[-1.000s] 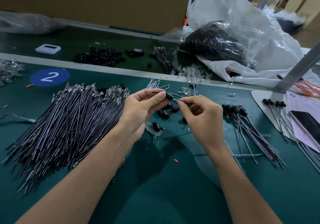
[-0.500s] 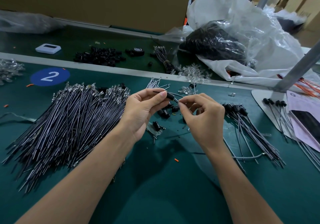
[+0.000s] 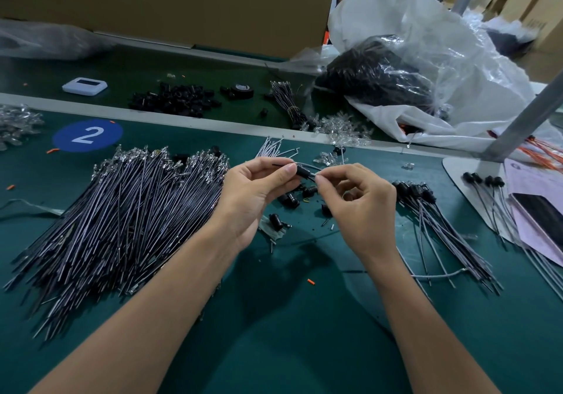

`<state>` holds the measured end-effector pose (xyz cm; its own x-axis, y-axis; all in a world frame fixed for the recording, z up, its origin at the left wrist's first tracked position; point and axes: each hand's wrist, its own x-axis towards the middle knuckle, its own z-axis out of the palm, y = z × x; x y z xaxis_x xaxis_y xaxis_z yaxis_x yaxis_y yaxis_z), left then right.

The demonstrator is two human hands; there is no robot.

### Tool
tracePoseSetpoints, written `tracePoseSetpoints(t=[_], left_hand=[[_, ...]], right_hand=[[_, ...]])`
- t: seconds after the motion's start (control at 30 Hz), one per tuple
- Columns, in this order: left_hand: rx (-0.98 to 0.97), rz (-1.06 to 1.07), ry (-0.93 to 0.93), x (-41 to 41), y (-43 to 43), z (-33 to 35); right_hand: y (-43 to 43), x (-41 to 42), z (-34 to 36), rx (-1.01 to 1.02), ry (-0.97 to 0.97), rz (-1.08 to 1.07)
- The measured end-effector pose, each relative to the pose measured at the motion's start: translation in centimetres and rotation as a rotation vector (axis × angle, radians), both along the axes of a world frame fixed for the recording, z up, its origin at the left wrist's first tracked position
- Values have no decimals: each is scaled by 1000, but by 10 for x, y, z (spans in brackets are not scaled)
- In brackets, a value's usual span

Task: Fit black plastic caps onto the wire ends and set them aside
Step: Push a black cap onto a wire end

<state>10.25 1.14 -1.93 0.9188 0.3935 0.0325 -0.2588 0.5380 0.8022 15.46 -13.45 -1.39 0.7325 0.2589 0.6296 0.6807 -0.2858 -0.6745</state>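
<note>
Work surface: green mat (image 3: 274,342), with a blue round label marked "2" (image 3: 86,135) at far left.

Surroundings: a large fan of uncapped wires (image 3: 128,210) lies just beside the left forearm. Capped wires (image 3: 441,223) lie in a spread to the right of the right hand. Loose caps (image 3: 289,200) are scattered on the mat directly beneath the hands, partly hidden by the fingers. On the far belt are a heap of black caps (image 3: 175,101), a tape roll (image 3: 242,90), a white device (image 3: 85,85) and a tied wire bundle (image 3: 289,104). Clear LEDs (image 3: 344,128) lie along the dividing rail. A metal post (image 3: 524,119) crosses the right edge.

Containers: a clear bag (image 3: 426,43) holds a dark mass of small black parts, too fine to identify.

Hands: the left hand (image 3: 256,192) pinches a black cap (image 3: 304,172) between thumb and forefinger, raised above the mat. The right hand (image 3: 362,210) pinches the wire (image 3: 312,166) at the cap's right end.
</note>
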Motion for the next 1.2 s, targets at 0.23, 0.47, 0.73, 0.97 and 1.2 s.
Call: tracePoseSetpoints(t=[0.23, 0.47, 0.73, 0.97, 1.2], left_hand=[[-30, -5, -4, 0, 1, -1], [-54, -8, 2, 1, -2, -1], [-4, -7, 13, 1, -2, -2], [-32, 45, 53, 2, 6, -2], [-21, 20, 78, 2, 5, -2]], right_hand=[[3, -1, -3, -4, 45, 3], [1, -1, -2, -28, -56, -28], [2, 0, -3, -41, -27, -15], [-4, 9, 0, -70, 155, -33], [-5, 6, 5, -25, 182, -8]])
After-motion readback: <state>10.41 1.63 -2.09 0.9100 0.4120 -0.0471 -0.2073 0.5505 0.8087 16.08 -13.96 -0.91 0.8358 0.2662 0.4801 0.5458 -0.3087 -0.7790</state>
